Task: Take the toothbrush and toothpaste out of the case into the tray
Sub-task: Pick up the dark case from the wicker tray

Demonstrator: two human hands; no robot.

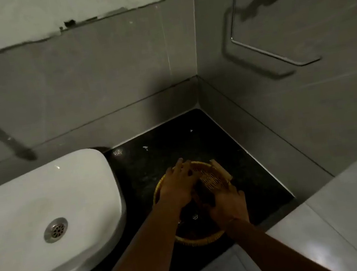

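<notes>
Both hands are being worked over the woven tray (160, 185) — left hand (178, 187) spread flat on its far-left rim, right hand (227, 203) curled around something at its right side, probably the case (211, 180). Its long axis looks angled up-right, right hand nearer — toothbrush and toothpaste can't be made out.
</notes>
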